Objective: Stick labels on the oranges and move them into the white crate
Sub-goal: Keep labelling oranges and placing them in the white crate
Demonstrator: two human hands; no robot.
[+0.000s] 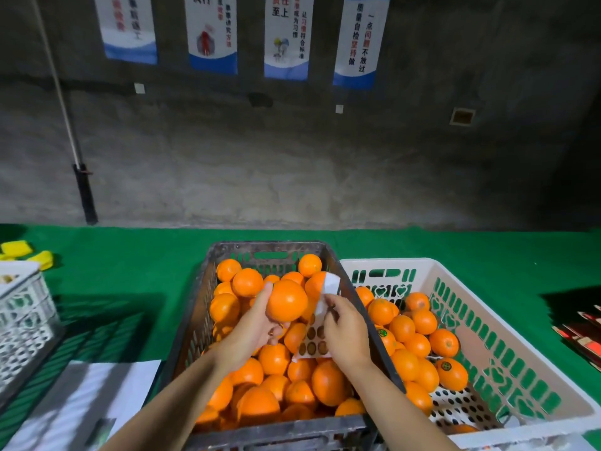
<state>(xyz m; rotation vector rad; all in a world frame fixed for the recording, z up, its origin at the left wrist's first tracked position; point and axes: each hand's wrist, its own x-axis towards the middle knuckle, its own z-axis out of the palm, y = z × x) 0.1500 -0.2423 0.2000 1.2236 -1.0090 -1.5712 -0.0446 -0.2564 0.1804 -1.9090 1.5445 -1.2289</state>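
Over the dark plastic crate at the near edge of the green worktop, the left hand clasps a round orange; the right hand pinches a white label sheet.

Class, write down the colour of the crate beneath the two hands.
Dark grey, nearly black crate, shown best in the head view.

- The bench, covered in green cloth, spans the view.
- Yellow pads lie at the bench's far left.
- A white lattice basket stands on its left end.
- White paper sheets lie on its near left corner.
- Four banners hang on the grey wall behind the bench.
- A pole leans against that wall.
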